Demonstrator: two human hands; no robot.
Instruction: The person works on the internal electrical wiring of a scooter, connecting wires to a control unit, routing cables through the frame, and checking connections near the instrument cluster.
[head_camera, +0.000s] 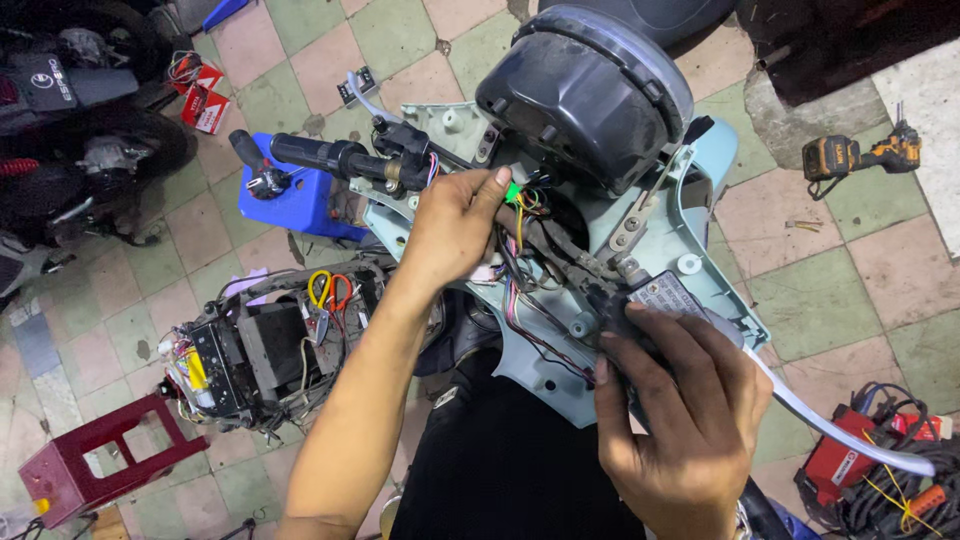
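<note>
The right hand (680, 410) covers the handlebar grip beneath it, and the scooter's seat is cropped at the bottom edge.

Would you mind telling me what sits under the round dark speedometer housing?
Under the round dark speedometer housing a bundle of coloured wires shows, with the left hand at it. Deeper wiring is hidden by the housing.

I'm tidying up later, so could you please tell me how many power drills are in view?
1: a yellow and black drill lies on the floor tiles at upper right. Others may be hidden behind the scooter handlebar.
</note>
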